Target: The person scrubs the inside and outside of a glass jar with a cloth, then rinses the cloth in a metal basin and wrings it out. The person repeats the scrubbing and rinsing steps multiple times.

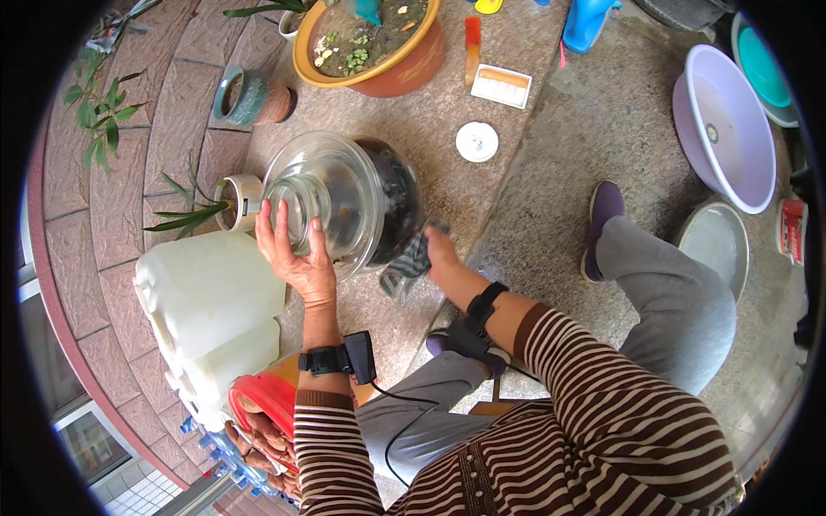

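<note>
A large round glass jar [352,187] with dark contents in its lower part stands on the stone ledge. My left hand [297,255] rests with spread fingers on the jar's clear, rounded top. Beside the jar's dark lower side, my right hand [441,253] grips a striped grey cloth [408,261], whose loose end hangs toward the ledge. The fingertips of that hand are partly hidden by the cloth. Black straps with small boxes circle both forearms.
Translucent plastic canisters [206,290] and a red-rimmed tub [258,393] stand left. Beyond are plant pots [400,58], a brush [473,51], a white tray [502,86] and a round white dish [477,142]. Basins [726,129] stand on the right.
</note>
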The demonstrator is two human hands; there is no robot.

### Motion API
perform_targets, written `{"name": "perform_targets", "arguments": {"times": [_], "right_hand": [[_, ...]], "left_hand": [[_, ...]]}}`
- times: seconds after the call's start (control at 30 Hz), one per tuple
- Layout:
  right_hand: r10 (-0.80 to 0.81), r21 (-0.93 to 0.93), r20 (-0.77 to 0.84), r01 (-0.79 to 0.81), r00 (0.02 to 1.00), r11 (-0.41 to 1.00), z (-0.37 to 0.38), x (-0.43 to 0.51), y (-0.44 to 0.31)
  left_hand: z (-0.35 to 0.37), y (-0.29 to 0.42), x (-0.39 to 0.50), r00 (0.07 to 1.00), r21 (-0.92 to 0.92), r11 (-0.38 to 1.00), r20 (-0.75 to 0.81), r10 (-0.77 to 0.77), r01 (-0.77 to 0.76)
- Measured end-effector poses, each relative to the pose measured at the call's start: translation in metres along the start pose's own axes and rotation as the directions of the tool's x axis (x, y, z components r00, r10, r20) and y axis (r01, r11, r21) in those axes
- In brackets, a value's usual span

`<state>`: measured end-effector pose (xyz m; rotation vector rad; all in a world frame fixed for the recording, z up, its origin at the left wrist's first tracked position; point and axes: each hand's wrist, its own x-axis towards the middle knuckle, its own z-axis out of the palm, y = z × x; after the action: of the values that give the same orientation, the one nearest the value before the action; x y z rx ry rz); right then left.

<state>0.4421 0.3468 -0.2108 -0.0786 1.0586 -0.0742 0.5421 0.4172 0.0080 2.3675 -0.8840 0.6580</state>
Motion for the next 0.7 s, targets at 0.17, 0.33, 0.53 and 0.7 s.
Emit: {"name": "perform_targets", "arguments": {"times": [0.17,0.33,0.53,0.7], "right_hand": [[-0.667,-0.582,0.457,0.765,0.588,0.276,0.057,-0.008,-0.096],[-0.225,-0.612,0.783,0.781,0.58,-0.119,0.176,0.0,-0.172],[0.025,-0.604,0.771,0.744,0.636,-0.285,0.229,0.079,-0.16],[0.111,-0.435,0.713,0.312,0.693,0.845,0.108,0.063,-0.146]], "left_hand": [[0.001,0.001,0.002,1.0,0.003,1.0,-0.005,0.002,-0.002],[0.0,0.0,0.001,1.0,-0.011,1.0,0.007,-0.003,0.004],[-0.002,0.002,0.002,0.999,-0.018,1.0,0.026,-0.021,0.021],[-0.004,0.002,0.002,1.0,-0.014,1.0,-0.002,-0.023,0.023]]}}
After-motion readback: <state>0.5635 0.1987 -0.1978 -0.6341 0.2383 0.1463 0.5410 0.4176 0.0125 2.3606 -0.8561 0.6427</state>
